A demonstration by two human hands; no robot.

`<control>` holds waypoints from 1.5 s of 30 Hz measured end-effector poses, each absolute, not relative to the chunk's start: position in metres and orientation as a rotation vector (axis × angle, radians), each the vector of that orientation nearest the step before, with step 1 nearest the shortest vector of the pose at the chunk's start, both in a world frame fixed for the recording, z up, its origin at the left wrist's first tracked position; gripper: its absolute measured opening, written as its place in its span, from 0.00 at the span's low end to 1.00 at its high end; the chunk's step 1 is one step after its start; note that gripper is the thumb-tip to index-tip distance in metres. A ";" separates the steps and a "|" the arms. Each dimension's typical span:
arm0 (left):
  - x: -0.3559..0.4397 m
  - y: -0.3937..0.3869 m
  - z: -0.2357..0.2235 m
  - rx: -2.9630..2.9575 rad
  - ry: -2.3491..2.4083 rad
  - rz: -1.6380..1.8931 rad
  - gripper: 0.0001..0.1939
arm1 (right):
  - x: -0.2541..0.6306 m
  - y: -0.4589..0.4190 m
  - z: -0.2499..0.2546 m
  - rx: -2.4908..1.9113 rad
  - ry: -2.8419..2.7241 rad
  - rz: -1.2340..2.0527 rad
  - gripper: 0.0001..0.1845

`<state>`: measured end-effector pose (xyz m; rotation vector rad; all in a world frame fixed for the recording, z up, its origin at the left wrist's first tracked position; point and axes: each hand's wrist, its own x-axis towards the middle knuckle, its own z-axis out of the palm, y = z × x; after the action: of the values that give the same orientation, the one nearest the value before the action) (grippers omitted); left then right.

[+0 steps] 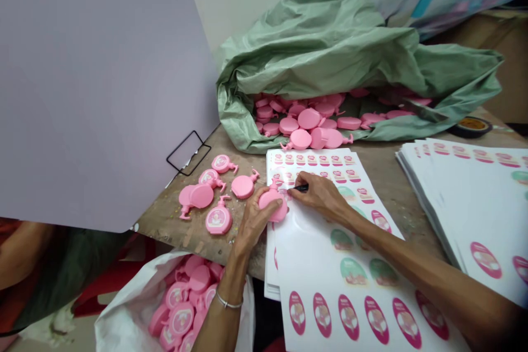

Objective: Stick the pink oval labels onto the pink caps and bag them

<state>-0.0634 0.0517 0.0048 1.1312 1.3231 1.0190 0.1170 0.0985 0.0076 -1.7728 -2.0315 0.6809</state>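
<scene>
My left hand (252,219) grips a pink pump-bottle-shaped plastic piece (273,204) by its round body, over the left edge of the sticker sheets. Closed in a pinch, my right hand (319,193) holds a small dark pointed tool (300,188); its exact kind is unclear. The tool's tip is at a sticker close beside the pink piece. Under both hands lies a stack of white sticker sheets (307,264) printed with pink ovals and green shapes; some spots on the top sheet are bare. Several pink pieces (218,216) lie left of my left hand, some with a printed label.
A green sack (330,60) spills pink pieces at the back. A white bag (124,308) below the table edge holds labelled ones. More sheets (474,198) are stacked right, near a tape roll (470,126). A grey panel (103,88) and wire stand (188,153) are left; another person's arm (25,253) shows.
</scene>
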 end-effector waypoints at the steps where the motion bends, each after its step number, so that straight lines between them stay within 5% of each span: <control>1: -0.064 0.052 0.005 1.169 1.330 1.009 0.22 | 0.116 0.101 0.012 -1.790 -2.006 0.772 0.10; 11: -0.064 0.054 0.009 1.352 1.351 0.942 0.21 | 0.108 0.119 0.019 -1.769 -1.891 1.134 0.16; 20: -0.057 0.040 0.002 0.911 1.211 1.288 0.22 | 0.151 0.108 0.035 -1.423 -1.509 1.447 0.24; 28: -0.030 0.031 0.047 0.518 0.965 1.272 0.23 | 0.143 0.060 0.052 -1.265 -1.532 1.426 0.26; 45: -0.025 0.028 0.046 0.567 0.962 1.182 0.31 | 0.133 0.051 0.053 -1.304 -1.533 1.376 0.26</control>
<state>-0.0250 0.0285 0.0458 0.5667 0.9618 1.1816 0.1329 0.0507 0.0534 -1.3037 -1.5335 1.3762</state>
